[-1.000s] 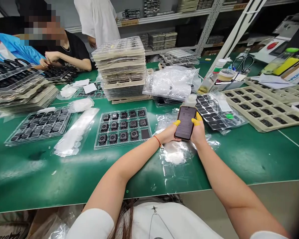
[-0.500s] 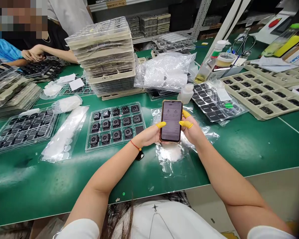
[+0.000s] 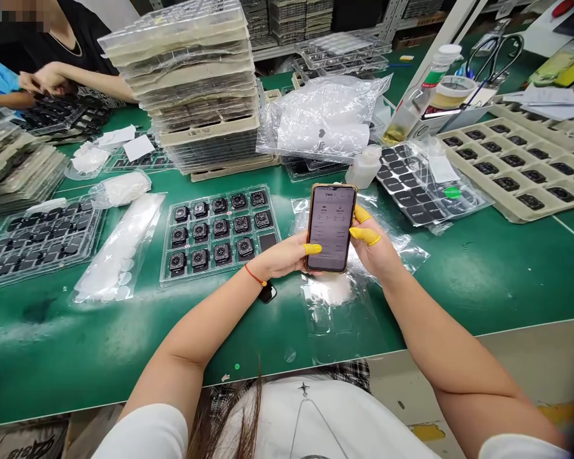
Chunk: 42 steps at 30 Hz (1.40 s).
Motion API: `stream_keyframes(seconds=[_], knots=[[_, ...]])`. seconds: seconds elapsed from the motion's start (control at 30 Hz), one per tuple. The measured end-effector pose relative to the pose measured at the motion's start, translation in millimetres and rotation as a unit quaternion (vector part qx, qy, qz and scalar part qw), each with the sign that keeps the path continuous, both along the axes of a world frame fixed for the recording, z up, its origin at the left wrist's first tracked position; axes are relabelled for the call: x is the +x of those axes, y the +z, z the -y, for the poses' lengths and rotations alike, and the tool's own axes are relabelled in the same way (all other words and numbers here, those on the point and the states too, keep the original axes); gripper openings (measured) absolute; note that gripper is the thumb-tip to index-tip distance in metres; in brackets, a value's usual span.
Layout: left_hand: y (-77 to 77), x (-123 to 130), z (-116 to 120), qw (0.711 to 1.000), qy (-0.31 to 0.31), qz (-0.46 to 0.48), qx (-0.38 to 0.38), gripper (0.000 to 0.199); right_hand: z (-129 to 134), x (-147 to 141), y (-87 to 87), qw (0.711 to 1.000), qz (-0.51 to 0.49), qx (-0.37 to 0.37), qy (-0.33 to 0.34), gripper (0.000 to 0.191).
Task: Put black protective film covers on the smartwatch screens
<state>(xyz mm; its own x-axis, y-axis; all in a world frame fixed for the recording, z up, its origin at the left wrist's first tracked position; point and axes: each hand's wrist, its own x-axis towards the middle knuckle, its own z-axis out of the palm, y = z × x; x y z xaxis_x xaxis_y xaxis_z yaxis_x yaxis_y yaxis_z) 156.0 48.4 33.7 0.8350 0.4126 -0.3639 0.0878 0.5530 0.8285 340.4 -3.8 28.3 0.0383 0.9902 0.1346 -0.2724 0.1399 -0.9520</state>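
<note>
Co-worker: a co-worker's hands (image 3: 45,80) work at far left, over black parts in clear trays, well apart from the person's own.
Left stacks: piled trays (image 3: 19,172) sit at the worktop's (image 3: 459,287) left end, beside a clear tray of black parts (image 3: 9,261).
Middle left: a bag of white discs (image 3: 119,245) lies between that tray and a clear tray of round-faced black modules (image 3: 167,236); one pocket holds a flat dark square.
Behind: a tall tray stack (image 3: 196,95) rises beyond the modules.
Left hand: the left hand (image 3: 282,255) is closed around the lower left edge of a smartphone (image 3: 331,228), its yellow finger cot (image 3: 312,248) lying on the screen. A red string (image 3: 254,275) circles the wrist, and a loose black piece (image 3: 268,292) lies just beside it.
Phone: held upright in both hands above a plastic bag (image 3: 328,287), its lit screen facing the camera.
Right hand: the right hand (image 3: 370,245) curls narrowly against the phone's right edge, two yellow cots showing.
Right side: a white bottle (image 3: 363,167), bagged black squares (image 3: 418,185), a beige module tray (image 3: 530,213) and scissors (image 3: 495,57).
Risk: smooth cots could let the phone slip onto the modules; a wrist movement could knock the loose piece.
</note>
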Motion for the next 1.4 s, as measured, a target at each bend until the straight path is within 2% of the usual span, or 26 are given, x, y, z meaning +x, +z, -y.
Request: stream_keyframes(seconds=[0.17, 0.33, 0.6, 0.77, 0.97, 1.17, 1.4], knots=[[-0.2, 1.4, -0.9, 1.0, 0.011, -0.011, -0.02, 0.051, 0.4, -0.7, -0.3, 1.0, 0.0, 0.008, 0.002, 0.048], [-2.3, 0.8, -3.3, 0.999, -0.005, 0.02, -0.03, 0.057, 0.1, -0.8, -1.0, 1.0, -0.006, 0.002, 0.003, 0.046], [2.5, -0.3, -1.6, 1.0, -0.004, -0.01, -0.005, 0.047, 1.2, -0.8, -0.7, 1.0, -0.02, 0.013, 0.012, 0.044], [-2.2, -1.1, -2.3, 1.0, -0.021, 0.012, 0.017, 0.053, 1.7, -1.9, 0.1, 1.0, -0.022, 0.01, 0.01, 0.046], [-3.4, 0.4, 0.5, 1.0, 0.004, -0.003, 0.016, 0.054, 1.6, -2.9, 2.1, 1.0, -0.005, -0.002, 0.0, 0.047], [-0.5, -0.2, -0.1, 0.999, -0.02, 0.03, 0.031, 0.061, 0.5, -1.1, -1.0, 1.0, 0.01, -0.003, 0.003, 0.051], [-5.8, -1.9, -2.5, 0.999, -0.027, 0.025, 0.015, 0.065, 0.8, 0.5, -4.2, 1.0, 0.003, 0.007, 0.013, 0.048]])
